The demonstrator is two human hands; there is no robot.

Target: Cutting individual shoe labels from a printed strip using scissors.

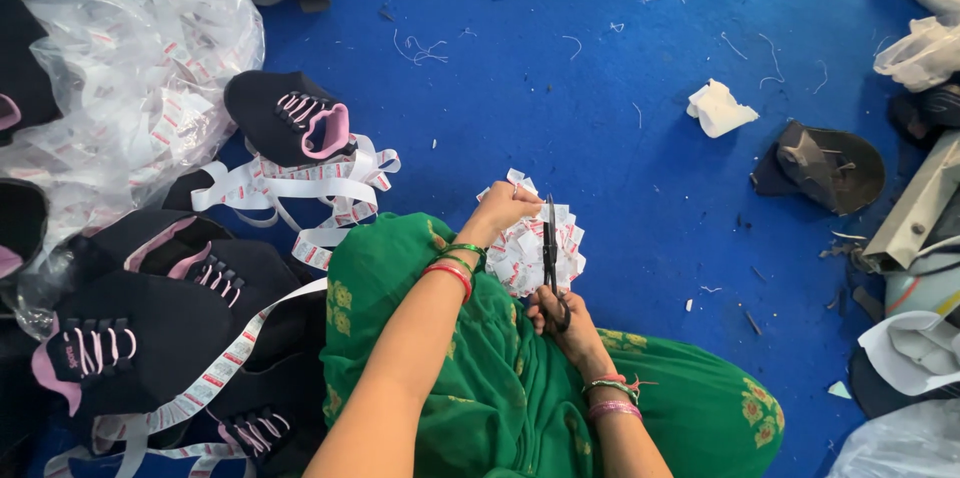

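My left hand (503, 208) pinches the end of a white label strip above a small pile of cut white labels (528, 248) lying on the blue floor. My right hand (566, 323) grips the handles of black scissors (550, 248), whose blades point away from me over the pile, right beside the left hand's fingers. Both wrists wear bangles, and green cloth (480, 378) covers my lap below the hands.
A long white label ribbon (300, 188) loops to the left among several black shoes with pink lining (290, 118). Clear plastic bags (130, 58) lie at the upper left. A crumpled white scrap (718, 108), a dark shoe piece (830, 168) and more clutter sit at the right.
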